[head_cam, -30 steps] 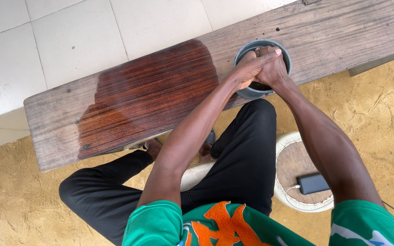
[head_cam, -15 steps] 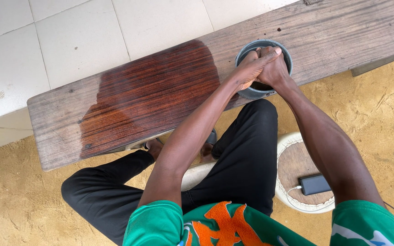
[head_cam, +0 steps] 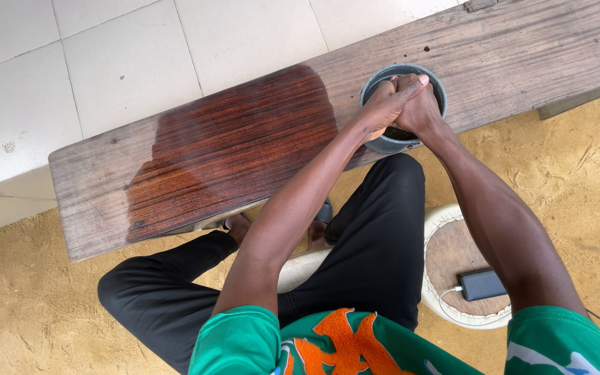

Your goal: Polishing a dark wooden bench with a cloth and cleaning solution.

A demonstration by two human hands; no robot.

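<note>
Two hands, pressed together over one small grey bowl [head_cam: 383,142]. Left hand [head_cam: 382,104] and right hand [head_cam: 418,104] are clasped tightly, fingers overlapping, knuckles inside the rim; whether anything is squeezed between them cannot be told. The clasp sits over the bowl, likely so drips fall back into the dark contents below.

Bowl: stands on the near edge of the bench [head_cam: 536,55], within easy reach of the seated person.

Bench: long weathered plank; one dark, reddish stained patch [head_cam: 237,139] to the left of the bowl, the rest grey.

Stool [head_cam: 446,250]: round, pale-rimmed, beside the person's leg, carrying a phone [head_cam: 482,284] with a white cable, well apart from the bowl.
</note>
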